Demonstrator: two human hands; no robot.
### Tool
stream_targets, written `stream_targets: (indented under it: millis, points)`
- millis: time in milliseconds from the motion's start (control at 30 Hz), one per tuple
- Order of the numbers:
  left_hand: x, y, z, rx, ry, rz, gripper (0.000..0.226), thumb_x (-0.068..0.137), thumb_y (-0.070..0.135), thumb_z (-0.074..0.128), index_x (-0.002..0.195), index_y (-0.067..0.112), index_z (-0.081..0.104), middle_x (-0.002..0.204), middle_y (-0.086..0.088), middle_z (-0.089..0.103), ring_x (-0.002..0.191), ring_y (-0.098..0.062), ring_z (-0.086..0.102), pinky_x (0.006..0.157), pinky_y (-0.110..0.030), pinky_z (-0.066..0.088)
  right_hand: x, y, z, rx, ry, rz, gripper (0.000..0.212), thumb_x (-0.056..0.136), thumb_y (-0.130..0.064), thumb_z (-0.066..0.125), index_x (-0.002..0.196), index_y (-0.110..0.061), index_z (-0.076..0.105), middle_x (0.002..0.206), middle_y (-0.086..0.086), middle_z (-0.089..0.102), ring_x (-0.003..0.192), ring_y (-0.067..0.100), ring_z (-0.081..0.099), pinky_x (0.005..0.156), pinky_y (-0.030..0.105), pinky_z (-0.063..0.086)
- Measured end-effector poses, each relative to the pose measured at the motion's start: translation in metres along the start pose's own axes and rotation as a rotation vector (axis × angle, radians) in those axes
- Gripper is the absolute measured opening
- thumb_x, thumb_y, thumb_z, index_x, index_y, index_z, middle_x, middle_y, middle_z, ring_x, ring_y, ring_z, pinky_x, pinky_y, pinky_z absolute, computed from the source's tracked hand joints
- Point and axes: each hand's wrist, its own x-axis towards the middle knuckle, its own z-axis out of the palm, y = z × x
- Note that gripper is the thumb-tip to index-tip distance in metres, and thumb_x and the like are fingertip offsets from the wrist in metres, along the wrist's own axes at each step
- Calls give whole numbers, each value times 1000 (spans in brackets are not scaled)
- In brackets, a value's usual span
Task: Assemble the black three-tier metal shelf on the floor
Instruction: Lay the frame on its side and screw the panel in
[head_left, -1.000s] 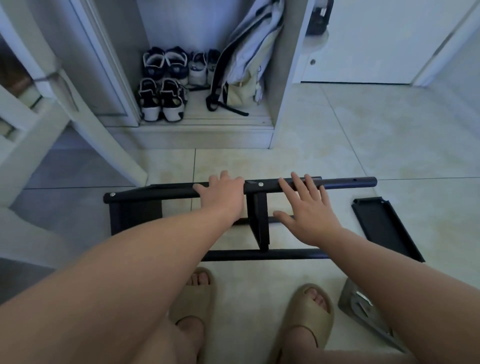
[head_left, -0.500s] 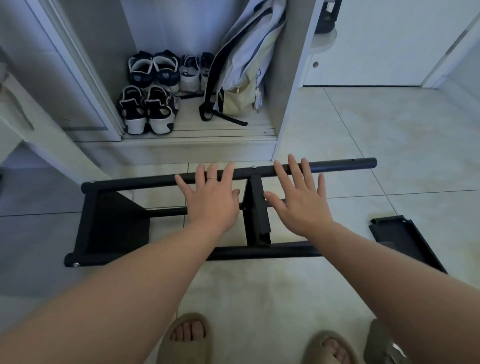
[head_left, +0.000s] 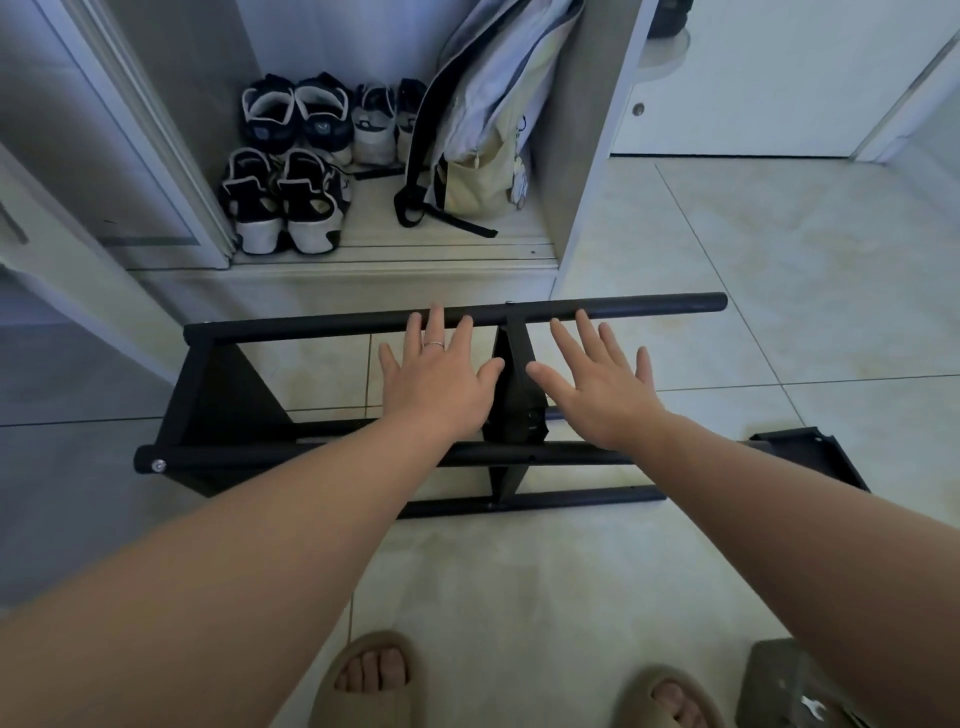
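Note:
The black metal shelf frame (head_left: 291, 332) lies on its side on the tiled floor, long tubes running left to right with two shelf panels fixed between them. One panel (head_left: 218, 400) is at the left end, another (head_left: 514, 358) near the middle. My left hand (head_left: 436, 379) hovers flat with spread fingers just left of the middle panel, fingertips at the far tube. My right hand (head_left: 597, 384) is spread flat just right of that panel. Neither hand holds anything. A loose black shelf panel (head_left: 810, 457) lies on the floor at the right.
An open wardrobe stands just behind the frame, with several shoes (head_left: 285, 202) and a hanging bag (head_left: 483, 135) inside. My feet in sandals (head_left: 369, 680) are below the frame. A grey packet with a small wrench (head_left: 795, 691) lies at the lower right.
Both hands let go of the far tube and opened flat above the frame. The view drew back, and more of the frame shows, including a lower tube.

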Motion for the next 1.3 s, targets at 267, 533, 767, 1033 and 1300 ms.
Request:
stream_targets:
  millis: [267,533,767,1033,1300]
  points:
    - [-31,25,1,-482,-295,-65,50,102,49,42,112,5,65,108,-12,69,91,-28,61,72,-33,41,-73,3,10,11,-107,-39,73,97,-71,26,160,-42,5,168,-10,18,156,16,9,123,55,-6]
    - [-16,37,-5,-520,-396,-106,39,96,40,58,101,3,65,89,-7,61,83,-27,56,72,-33,42,-81,12,20,-143,-8,-103,29,105,-41,45,133,-33,52,127,-7,60,122,22,53,120,52,15]
    - [-25,34,-9,-382,-508,-79,32,97,35,60,109,7,68,96,-7,61,86,-24,57,81,-35,51,-101,6,8,-293,-66,-182,25,106,-43,43,125,-32,56,117,-8,65,114,22,58,118,48,15]
    - [-58,44,-5,-284,-567,-15,34,100,35,56,109,5,70,72,3,54,84,-24,56,73,-31,45,-136,14,-2,-376,-114,-208,27,105,-44,42,124,-31,56,117,-10,64,114,20,60,118,46,17]
    - [-67,35,-1,-409,-597,-74,39,100,36,56,114,2,69,115,-16,71,114,-34,63,108,-44,43,-143,18,-6,-448,-104,-257,31,106,-47,38,128,-32,54,116,-9,64,112,21,59,117,43,21]
